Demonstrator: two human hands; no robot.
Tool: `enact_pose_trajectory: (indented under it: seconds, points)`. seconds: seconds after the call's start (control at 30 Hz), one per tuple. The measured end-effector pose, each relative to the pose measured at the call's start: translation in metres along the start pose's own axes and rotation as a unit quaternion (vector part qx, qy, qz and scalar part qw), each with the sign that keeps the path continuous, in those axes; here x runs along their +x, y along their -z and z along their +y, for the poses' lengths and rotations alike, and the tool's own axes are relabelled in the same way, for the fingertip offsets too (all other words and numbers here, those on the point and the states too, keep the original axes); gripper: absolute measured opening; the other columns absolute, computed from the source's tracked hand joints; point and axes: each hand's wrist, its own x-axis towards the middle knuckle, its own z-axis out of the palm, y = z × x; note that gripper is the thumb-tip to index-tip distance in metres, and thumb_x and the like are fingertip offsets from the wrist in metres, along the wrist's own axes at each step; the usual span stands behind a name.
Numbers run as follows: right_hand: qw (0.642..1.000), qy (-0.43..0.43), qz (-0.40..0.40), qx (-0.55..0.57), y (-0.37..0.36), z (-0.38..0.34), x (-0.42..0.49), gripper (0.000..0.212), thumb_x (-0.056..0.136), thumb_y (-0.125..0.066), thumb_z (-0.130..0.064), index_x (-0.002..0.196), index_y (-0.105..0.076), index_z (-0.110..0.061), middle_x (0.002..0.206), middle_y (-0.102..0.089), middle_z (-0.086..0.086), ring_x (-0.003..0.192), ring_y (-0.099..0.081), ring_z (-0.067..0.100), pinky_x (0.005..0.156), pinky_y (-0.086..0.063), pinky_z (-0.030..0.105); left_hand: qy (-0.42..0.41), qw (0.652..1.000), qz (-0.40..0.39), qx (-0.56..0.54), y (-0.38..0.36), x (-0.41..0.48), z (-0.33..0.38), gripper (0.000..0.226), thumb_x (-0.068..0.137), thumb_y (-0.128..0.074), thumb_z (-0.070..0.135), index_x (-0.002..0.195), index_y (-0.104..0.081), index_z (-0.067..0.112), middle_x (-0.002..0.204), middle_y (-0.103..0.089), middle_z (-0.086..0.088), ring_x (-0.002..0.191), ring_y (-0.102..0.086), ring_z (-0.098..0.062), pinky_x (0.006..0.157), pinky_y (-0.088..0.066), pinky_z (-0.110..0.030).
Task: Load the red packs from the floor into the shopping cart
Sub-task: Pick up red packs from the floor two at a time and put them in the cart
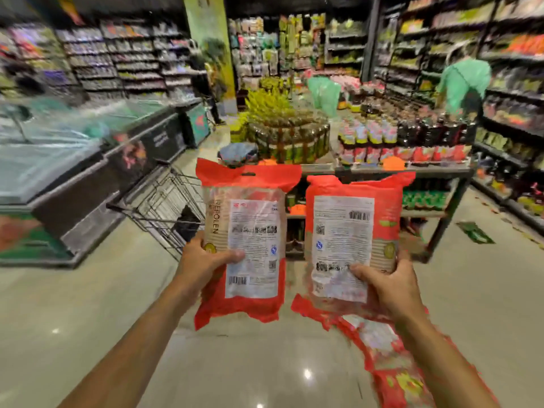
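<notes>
I hold two red packs upright in front of me, white label sides facing me. My left hand [206,257] grips the left red pack [244,201] at its lower left edge. My right hand [385,287] grips the right red pack [353,207] at its lower right corner. More red packs [385,357] lie on the floor under my right forearm, blurred. The wire shopping cart [164,201] stands just behind and left of the left pack, partly hidden by it.
A chest freezer [73,184] runs along the left. A display table [412,172] of bottles and pouches stands ahead, with stocked shelves [512,113] on the right. A person in green [465,81] bends at the far right. Shiny tiled floor [88,304] surrounds me.
</notes>
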Motion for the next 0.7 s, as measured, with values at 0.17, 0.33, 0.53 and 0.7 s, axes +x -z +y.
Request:
enact_pose_trajectory:
  seconds: [0.17, 0.33, 0.53, 0.7]
  points:
    - [0.996, 0.014, -0.085, 0.014, -0.140, -0.019, 0.015, 0.063, 0.066, -0.088, -0.007, 0.113, -0.052, -0.027, 0.107, -0.072, 0.003, 0.092, -0.072, 0.021, 0.082, -0.059, 0.046, 0.006, 0.999, 0.048, -0.018, 0.117, 0.054, -0.021, 0.056, 0.064, -0.092, 0.011, 0.111, -0.064, 0.020, 0.097, -0.080, -0.001, 0.084, -0.078, -0.021, 0.072, -0.063, -0.039]
    - [0.992, 0.019, -0.124, 0.018, -0.243, -0.035, 0.030, 0.063, 0.071, -0.083, 0.000, 0.119, -0.048, -0.020, 0.107, -0.070, 0.001, 0.087, -0.070, 0.013, 0.069, -0.053, 0.029, 0.004, 0.997, 0.072, -0.028, 0.199, 0.105, -0.029, 0.051, 0.066, -0.090, 0.010, 0.110, -0.063, 0.019, 0.100, -0.080, -0.002, 0.087, -0.078, -0.023, 0.075, -0.064, -0.044]
    - [0.990, 0.004, -0.139, 0.015, -0.323, -0.042, 0.068, 0.060, 0.072, -0.085, -0.008, 0.118, -0.050, -0.022, 0.108, -0.070, 0.001, 0.095, -0.071, 0.019, 0.079, -0.057, 0.041, 0.010, 0.996, 0.075, -0.047, 0.243, 0.174, -0.037, 0.050, 0.067, -0.089, 0.009, 0.109, -0.063, 0.018, 0.099, -0.080, -0.002, 0.086, -0.078, -0.022, 0.070, -0.064, -0.039]
    - [0.990, -0.006, -0.144, 0.009, -0.382, -0.029, 0.130, 0.058, 0.071, -0.086, -0.008, 0.116, -0.052, -0.020, 0.108, -0.072, 0.002, 0.094, -0.072, 0.020, 0.081, -0.059, 0.043, 0.022, 0.997, 0.066, -0.041, 0.259, 0.255, -0.047, 0.066, 0.056, -0.094, 0.021, 0.114, -0.063, 0.018, 0.105, -0.079, -0.004, 0.091, -0.078, -0.026, 0.080, -0.063, -0.047]
